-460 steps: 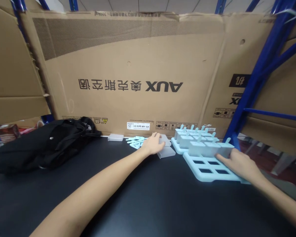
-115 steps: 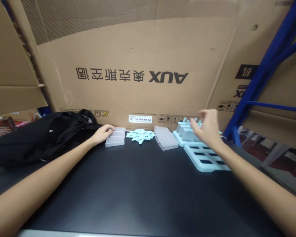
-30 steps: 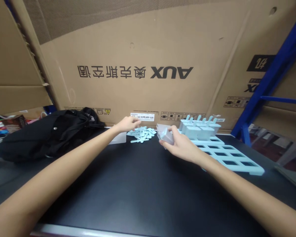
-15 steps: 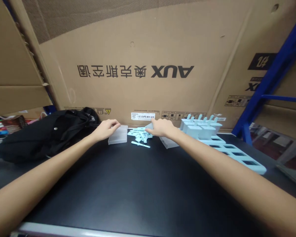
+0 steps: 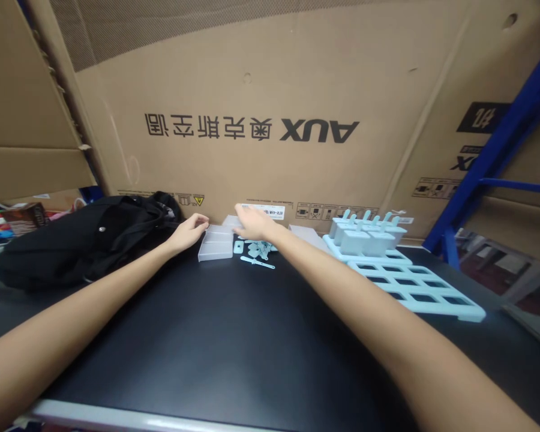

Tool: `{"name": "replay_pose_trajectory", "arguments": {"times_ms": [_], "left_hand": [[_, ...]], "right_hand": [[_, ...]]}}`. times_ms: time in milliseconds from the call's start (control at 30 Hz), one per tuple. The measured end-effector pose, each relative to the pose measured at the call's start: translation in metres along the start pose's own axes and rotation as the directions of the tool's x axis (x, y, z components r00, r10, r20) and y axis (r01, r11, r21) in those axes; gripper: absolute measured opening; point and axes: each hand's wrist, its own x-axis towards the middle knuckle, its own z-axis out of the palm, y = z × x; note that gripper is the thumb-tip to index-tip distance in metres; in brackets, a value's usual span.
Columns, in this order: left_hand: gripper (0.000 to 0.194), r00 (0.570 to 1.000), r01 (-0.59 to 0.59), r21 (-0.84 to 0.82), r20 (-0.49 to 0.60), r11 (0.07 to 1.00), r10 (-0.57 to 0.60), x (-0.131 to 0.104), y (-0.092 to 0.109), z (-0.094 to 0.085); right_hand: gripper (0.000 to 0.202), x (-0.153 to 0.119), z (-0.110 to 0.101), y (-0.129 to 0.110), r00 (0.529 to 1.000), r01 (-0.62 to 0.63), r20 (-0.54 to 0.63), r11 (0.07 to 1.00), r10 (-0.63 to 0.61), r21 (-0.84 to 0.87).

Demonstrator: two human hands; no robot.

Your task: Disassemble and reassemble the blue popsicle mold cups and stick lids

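Note:
My right hand is closed on a translucent popsicle mold cup, holding it at the back end of a row of similar translucent cups. To the left of that row is my left hand, its fingers loosely curved and slightly apart, with nothing visible in them. Below my right hand lies a pile of light blue popsicle sticks, partly covered by the hand. One stick lies apart in front of the pile. Another translucent piece lies behind my right forearm.
At right, a light blue rack with rectangular openings lies on the black table. Several filled-in molds with stick handles stand behind it. A black bag lies at left. A large cardboard box walls off the back.
My right hand has moved left with the mold cup, from over the stick pile to the row of cups. My left hand has shifted slightly left. The view has tilted a little.

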Motion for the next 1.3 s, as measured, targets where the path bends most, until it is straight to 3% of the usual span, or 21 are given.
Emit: {"name": "replay_pose_trajectory", "arguments": {"times_ms": [200, 400, 633, 767, 900, 967, 1033, 1133, 1167, 1233, 1300], "left_hand": [[0.042, 0.998, 0.057, -0.122, -0.006, 0.991, -0.058, 0.002, -0.004, 0.005], [0.039, 1.000, 0.015, -0.139, 0.025, 0.990, -0.012, 0.004, -0.004, 0.008], [0.036, 0.999, 0.024, -0.123, 0.036, 0.992, -0.020, 0.001, -0.006, 0.006], [0.041, 0.996, 0.072, -0.186, 0.069, 0.980, -0.060, 0.003, -0.012, 0.007], [0.047, 0.990, 0.103, -0.296, 0.118, 0.950, -0.071, 0.003, -0.017, 0.006], [0.050, 0.988, 0.107, -0.334, 0.144, 0.936, -0.062, 0.001, -0.017, 0.005], [0.053, 0.985, 0.110, -0.358, 0.163, 0.927, -0.054, -0.002, -0.015, 0.004], [0.055, 0.985, 0.103, -0.382, 0.167, 0.918, -0.041, -0.005, -0.012, 0.003], [0.054, 0.986, 0.097, -0.386, 0.164, 0.917, -0.035, -0.006, -0.012, 0.003], [0.051, 0.987, 0.085, -0.387, 0.157, 0.918, -0.025, -0.006, -0.011, 0.004], [0.051, 0.988, 0.074, -0.383, 0.153, 0.921, -0.016, -0.006, -0.013, 0.005]], "right_hand": [[0.042, 0.032, 0.024, -0.020, 0.995, 0.079, -0.062, 0.997, -0.077, 0.026], [0.040, 0.038, 0.043, -0.017, 0.995, 0.079, -0.065, 0.994, -0.074, 0.081], [0.033, 0.043, 0.048, -0.021, 0.991, 0.108, -0.089, 0.987, -0.097, 0.118], [0.031, 0.025, 0.027, -0.015, 0.979, 0.175, -0.125, 0.978, -0.161, 0.110], [0.035, -0.035, -0.026, 0.016, 0.952, 0.224, -0.233, 0.971, -0.200, 0.085], [0.032, -0.080, -0.056, 0.042, 0.916, 0.193, -0.367, 0.980, -0.164, 0.045], [0.027, -0.131, -0.077, 0.075, 0.866, 0.031, -0.501, 0.999, -0.009, 0.034], [0.024, -0.203, -0.082, 0.129, 0.675, -0.358, -0.633, 0.919, 0.378, 0.167], [0.025, -0.222, -0.077, 0.147, 0.598, -0.479, -0.607, 0.841, 0.523, 0.252], [0.035, -0.249, -0.061, 0.178, 0.478, -0.641, -0.412, 0.629, 0.776, 0.440], [0.044, -0.260, -0.045, 0.199, 0.431, -0.694, -0.293, 0.522, 0.853, 0.497]]}}
